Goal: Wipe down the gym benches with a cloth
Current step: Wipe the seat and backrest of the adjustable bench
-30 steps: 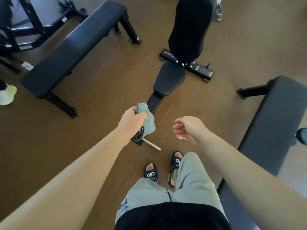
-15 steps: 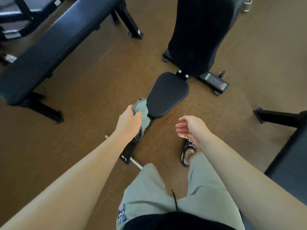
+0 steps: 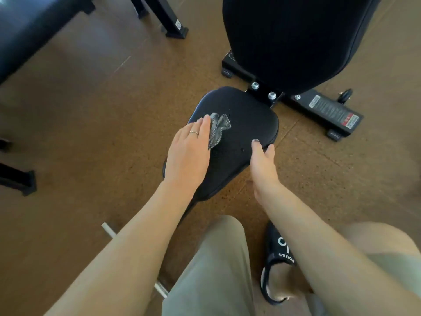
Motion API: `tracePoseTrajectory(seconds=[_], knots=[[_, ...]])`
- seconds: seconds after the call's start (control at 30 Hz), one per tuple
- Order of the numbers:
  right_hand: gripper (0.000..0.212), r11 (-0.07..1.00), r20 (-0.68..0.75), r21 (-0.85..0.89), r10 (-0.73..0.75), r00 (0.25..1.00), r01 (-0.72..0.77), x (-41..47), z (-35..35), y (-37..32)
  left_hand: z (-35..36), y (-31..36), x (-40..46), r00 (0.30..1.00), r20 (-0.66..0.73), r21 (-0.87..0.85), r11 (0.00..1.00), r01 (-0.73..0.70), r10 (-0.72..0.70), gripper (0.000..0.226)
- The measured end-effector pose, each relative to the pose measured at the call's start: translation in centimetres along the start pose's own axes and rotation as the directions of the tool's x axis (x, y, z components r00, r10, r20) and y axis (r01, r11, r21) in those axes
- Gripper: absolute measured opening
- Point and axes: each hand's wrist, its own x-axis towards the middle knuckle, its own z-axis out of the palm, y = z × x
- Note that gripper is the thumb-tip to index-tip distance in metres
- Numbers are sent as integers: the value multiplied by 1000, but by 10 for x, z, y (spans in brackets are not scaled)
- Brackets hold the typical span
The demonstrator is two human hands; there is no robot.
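The black padded seat (image 3: 246,124) of an adjustable gym bench lies in front of me, with its raised black backrest (image 3: 293,37) behind it. My left hand (image 3: 188,153) lies flat on the seat's left side and presses a grey mesh-edged cloth (image 3: 217,128) onto the pad; most of the cloth is hidden under the palm. My right hand (image 3: 263,160) grips the seat's right edge, thumb on top and fingers hidden below the rim.
The bench's black base bar (image 3: 328,110) with a warning label and a small wheel sits on the brown floor at right. A flat black bench (image 3: 27,30) and its legs stand at upper left. My knees and a black sandal (image 3: 276,258) are below.
I have stepped closer to the bench. My left hand brought the cloth from beside the seat down flat onto the pad. My right hand moved from mid-air to take hold of the seat's right edge.
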Motion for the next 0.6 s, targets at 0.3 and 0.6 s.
tracePoseTrajectory(seconds=[0.3,0.6], knots=[[67,910,-214,138,-358,909,390,46,44,57,74,-6,-18,964,94,127,957,-260,249,69],[64,924,-164,112,-346,924,366,35,40,59,71,-64,-91,904,168,244,872,-424,393,66]])
